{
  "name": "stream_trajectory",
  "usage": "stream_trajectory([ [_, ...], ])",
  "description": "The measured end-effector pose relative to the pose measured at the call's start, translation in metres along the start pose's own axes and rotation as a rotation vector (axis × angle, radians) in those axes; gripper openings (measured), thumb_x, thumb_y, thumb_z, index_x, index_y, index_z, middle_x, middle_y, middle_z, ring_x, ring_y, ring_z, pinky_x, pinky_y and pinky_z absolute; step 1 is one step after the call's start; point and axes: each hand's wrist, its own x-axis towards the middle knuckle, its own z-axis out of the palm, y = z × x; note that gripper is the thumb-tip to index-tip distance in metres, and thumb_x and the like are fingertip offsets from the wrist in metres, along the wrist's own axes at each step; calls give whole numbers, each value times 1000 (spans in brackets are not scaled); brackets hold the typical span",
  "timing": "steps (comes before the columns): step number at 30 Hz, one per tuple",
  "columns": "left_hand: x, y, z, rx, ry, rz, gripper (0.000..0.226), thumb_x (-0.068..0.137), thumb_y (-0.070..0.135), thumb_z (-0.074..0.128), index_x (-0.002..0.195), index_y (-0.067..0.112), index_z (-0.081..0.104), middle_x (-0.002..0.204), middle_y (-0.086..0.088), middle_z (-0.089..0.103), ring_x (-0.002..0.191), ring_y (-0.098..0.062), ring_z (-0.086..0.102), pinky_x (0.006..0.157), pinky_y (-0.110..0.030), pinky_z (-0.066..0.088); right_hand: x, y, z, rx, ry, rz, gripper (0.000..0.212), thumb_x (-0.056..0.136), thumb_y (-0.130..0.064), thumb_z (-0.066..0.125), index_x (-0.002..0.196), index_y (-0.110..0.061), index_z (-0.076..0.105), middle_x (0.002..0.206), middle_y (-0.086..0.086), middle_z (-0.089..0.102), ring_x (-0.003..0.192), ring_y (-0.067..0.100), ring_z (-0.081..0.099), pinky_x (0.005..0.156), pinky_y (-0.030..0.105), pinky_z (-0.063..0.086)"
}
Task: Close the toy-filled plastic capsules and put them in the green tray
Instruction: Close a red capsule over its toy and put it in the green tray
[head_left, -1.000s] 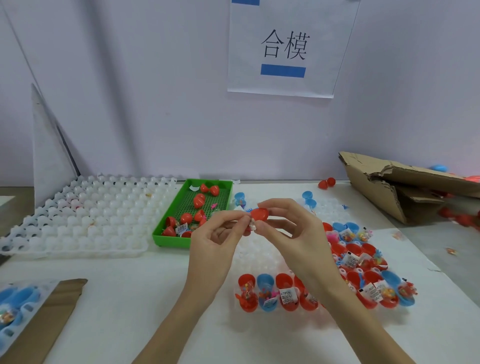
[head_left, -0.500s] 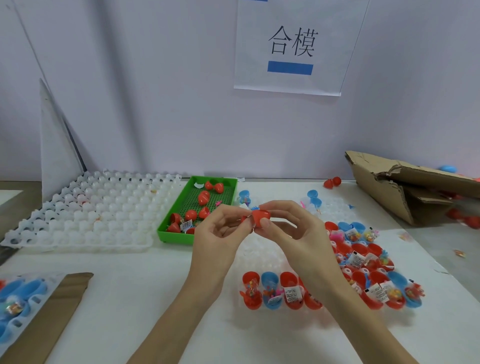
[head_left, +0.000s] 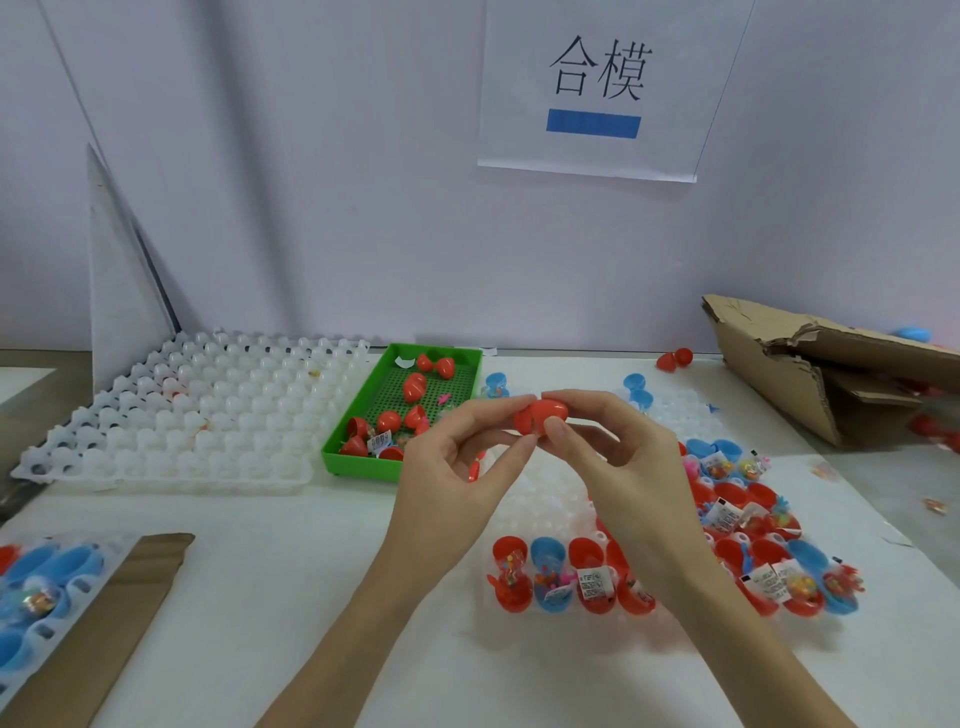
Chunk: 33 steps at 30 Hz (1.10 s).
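Observation:
A red egg-shaped capsule is pinched between my left hand and my right hand, above the middle of the table; its two halves look pressed together. The green tray lies behind and left of my hands, with several red capsules in it. Below my hands a clear holder tray carries several open red and blue capsule halves with small toys and paper slips inside.
A large white cell tray sits left of the green tray. A torn cardboard box lies at the right rear. Blue capsules in a holder and a cardboard strip are at the near left. Loose capsules rest by the wall.
The paper slip seen sticking out between the halves is gone and the red capsule now looks closed. Both hands stay together over the table's middle.

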Motion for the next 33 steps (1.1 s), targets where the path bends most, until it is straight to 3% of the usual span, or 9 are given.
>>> stream_trajectory([
  [7,0,1,2,16,71,15,34,89,8,79,122,15,75,113,3,78,107,-19,74,88,-25,60,-3,-4,4,144,5,57,16,91,-31,70,106,-29,75,100,-14,77,99,4,73,76,8,53],
  [14,-1,1,3,6,103,28,36,87,12,80,123,14,75,111,4,79,103,-19,76,91,-24,59,-5,-3,5,202,-6,48,14,91,-31,72,104,-35,76,106,-9,76,105,8,72,81,10,54],
  [20,1,0,-3,34,88,69,34,84,19,81,118,16,76,109,0,78,102,-26,75,91,-28,60,-4,-7,3,202,-55,46,15,90,-30,71,100,-39,77,103,-12,77,100,5,73,76,6,52],
  [25,-2,-4,-2,129,99,144,33,85,14,83,116,12,74,107,0,76,97,-27,75,89,-33,62,-6,-7,6,74,-46,-36,23,92,-28,66,114,-26,72,102,-14,77,100,6,73,78,14,57],
  [29,-3,-7,-2,288,100,295,31,86,8,83,116,7,73,110,-2,72,98,-26,72,85,-41,61,-12,-2,10,-147,-25,-147,31,96,-26,62,128,-31,62,111,-19,73,102,-1,70,87,13,55],
  [33,-2,-7,-3,400,98,379,32,83,15,83,112,2,74,113,-3,72,107,-18,69,89,-34,59,-16,-4,15,-247,-50,-255,34,95,-18,71,121,-38,63,102,-26,71,99,0,70,82,9,52],
])
